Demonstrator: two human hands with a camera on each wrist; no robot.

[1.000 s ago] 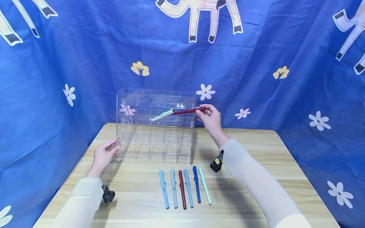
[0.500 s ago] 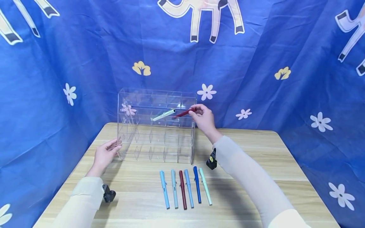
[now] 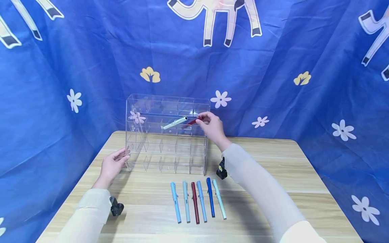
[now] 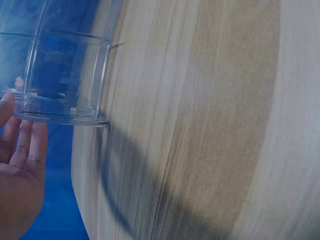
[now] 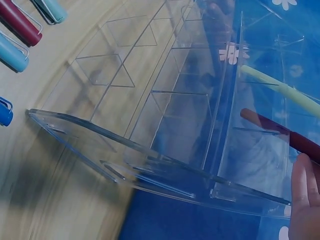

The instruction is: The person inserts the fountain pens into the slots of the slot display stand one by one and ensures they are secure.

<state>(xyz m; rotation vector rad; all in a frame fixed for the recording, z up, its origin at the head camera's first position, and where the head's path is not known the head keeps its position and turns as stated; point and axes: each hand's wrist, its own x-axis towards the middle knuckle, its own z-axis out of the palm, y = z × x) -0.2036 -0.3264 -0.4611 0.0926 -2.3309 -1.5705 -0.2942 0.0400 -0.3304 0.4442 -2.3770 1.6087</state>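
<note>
Right hand point(image 3: 212, 128) pinched slim dark-red pen point(image 3: 192, 122), slanted at upper tier of clear plastic compartmented rack point(image 3: 167, 154), near pale-green pen point(image 3: 175, 123); left hand point(image 3: 111, 165) clamped rack's left side between thumb and fingers.

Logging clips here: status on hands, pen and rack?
Left hand holding side of rack; right hand pinching dark red pen, lower end in rack. Pale green pen beside it, apparently not blocking.
</note>
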